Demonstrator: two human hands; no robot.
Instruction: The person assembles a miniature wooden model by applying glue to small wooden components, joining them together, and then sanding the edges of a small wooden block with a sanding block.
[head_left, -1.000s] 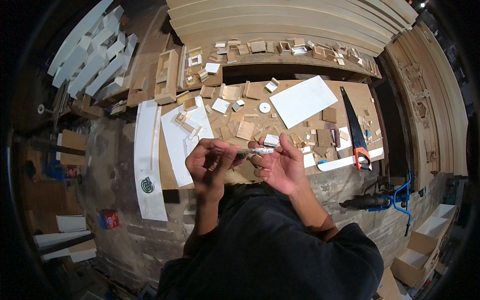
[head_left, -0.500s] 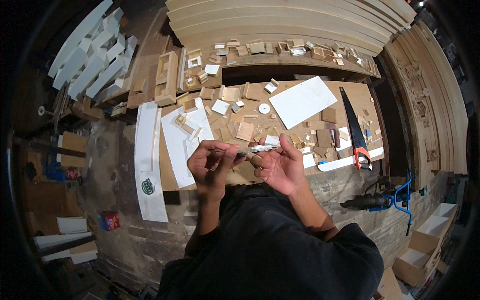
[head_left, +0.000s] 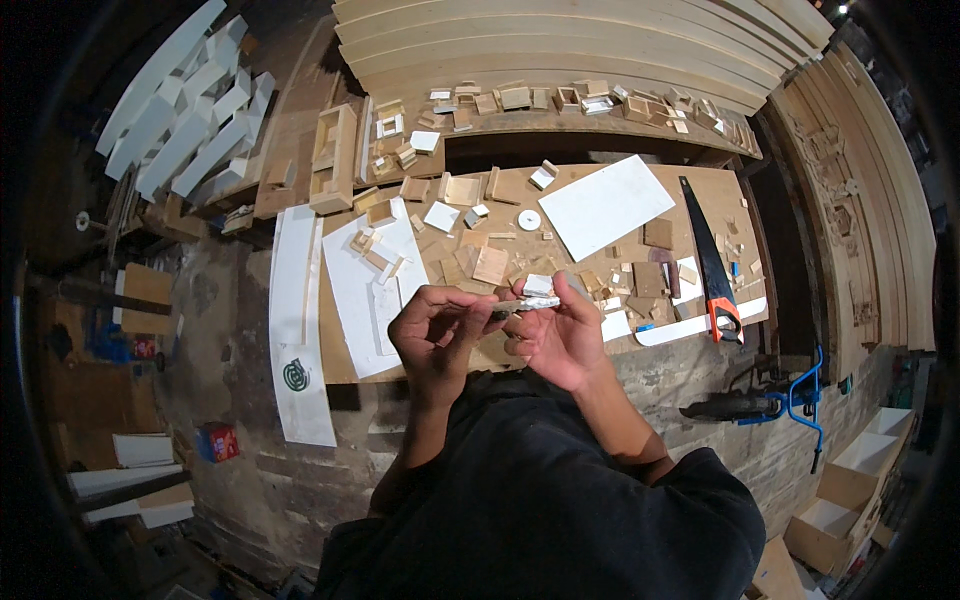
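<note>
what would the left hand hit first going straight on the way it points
The left hand would probably meet the right hand first, near the small white block; depth is unclear.

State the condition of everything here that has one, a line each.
Left hand, pinching the thin stick.
Right hand, holding the white block.
Thin stick, whitened at its right end.
White block, raised off the table.
Saw, lying unheld.
White panel, flat.
White disc, flat.

Left hand (head_left: 440, 335): stick (head_left: 516, 304); right hand (head_left: 560, 345): white block (head_left: 538, 284)
</note>
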